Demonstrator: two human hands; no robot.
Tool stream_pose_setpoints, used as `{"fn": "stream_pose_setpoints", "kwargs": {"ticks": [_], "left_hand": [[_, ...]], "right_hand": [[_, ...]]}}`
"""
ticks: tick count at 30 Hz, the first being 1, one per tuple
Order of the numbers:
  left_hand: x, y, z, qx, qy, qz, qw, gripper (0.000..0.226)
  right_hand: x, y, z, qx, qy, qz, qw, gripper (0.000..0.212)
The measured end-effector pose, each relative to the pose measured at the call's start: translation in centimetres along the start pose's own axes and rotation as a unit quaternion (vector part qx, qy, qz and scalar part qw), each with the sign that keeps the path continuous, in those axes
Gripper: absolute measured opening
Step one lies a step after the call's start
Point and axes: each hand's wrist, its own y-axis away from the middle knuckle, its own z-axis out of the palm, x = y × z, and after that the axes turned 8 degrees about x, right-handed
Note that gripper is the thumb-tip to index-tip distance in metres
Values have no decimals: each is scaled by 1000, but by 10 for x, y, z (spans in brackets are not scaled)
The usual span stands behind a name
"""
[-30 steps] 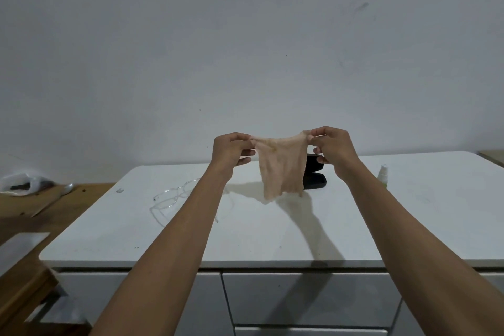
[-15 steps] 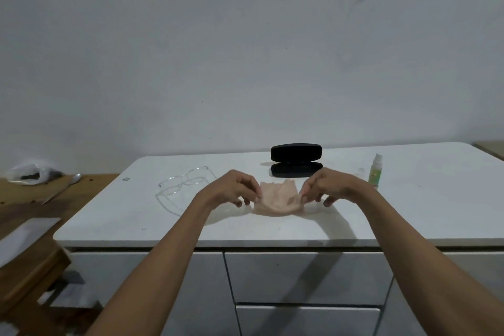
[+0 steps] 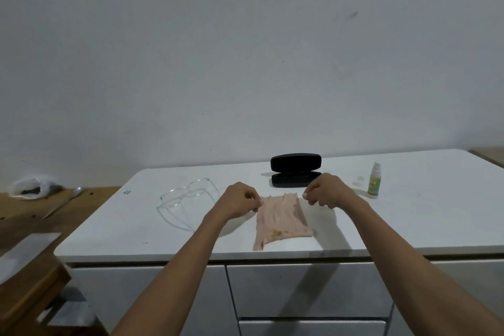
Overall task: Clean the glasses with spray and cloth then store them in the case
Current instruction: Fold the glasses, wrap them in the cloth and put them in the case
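Observation:
A beige cloth lies spread flat on the white table, near its front edge. My left hand pinches the cloth's far left corner. My right hand hovers by the far right corner with curled fingers, a small gap from the fabric. Clear-framed glasses rest on the table left of my left hand. A black glasses case stands open behind the cloth. A small green-labelled spray bottle stands upright to the right of my right hand.
White drawers sit under the tabletop. A lower wooden surface at the left holds a spoon and a plastic bag. A small clear round piece lies beside the bottle.
Both hands brought the cloth down from mid-air and pulled it out flat on the table. The right hand has come off its corner.

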Motion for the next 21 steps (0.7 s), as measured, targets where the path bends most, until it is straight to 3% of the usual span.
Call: {"fn": "stream_pose_setpoints", "kwargs": {"ticks": [5, 7, 10, 16, 21], "left_hand": [[-9, -27, 28, 100, -53, -17, 993, 16], [-10, -34, 34, 111, -57, -32, 992, 18], [-9, -41, 38, 113, -80, -24, 990, 4], [-13, -46, 44, 149, -140, -23, 979, 11], [-15, -40, 43, 156, -82, -4, 984, 23]], "right_hand": [[-1, -24, 32, 73, 30, 1, 997, 7], [-3, -29, 40, 88, 50, -1, 995, 10], [-7, -31, 47, 98, 73, -7, 992, 12], [-5, -34, 50, 128, 106, 8, 986, 16], [-3, -30, 46, 127, 79, -7, 989, 13]]}}
